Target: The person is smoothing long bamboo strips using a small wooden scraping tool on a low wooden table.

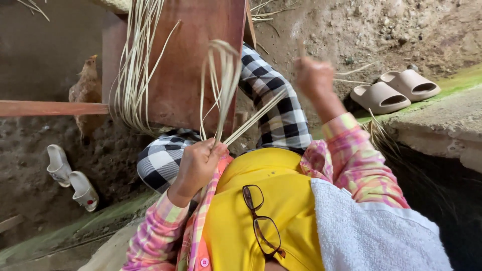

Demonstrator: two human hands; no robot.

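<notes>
Eyeglasses (262, 225) hang at a yellow shirt (261, 200). Just beyond, the left hand (197, 165) grips a bundle of pale straw strips (221, 90) that rise upright from its fist. The right hand (314, 76), blurred and raised farther off, pinches strips slanting back to the left. Behind stand a wooden board (191, 60), chicken (88, 90) and sandals (394, 90).

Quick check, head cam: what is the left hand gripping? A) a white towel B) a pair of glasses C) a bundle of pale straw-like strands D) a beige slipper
C: the left hand is closed around a bundle of pale strands that loop upward, with one strand running to the raised right hand; the glasses hang on the yellow shirt.
</notes>
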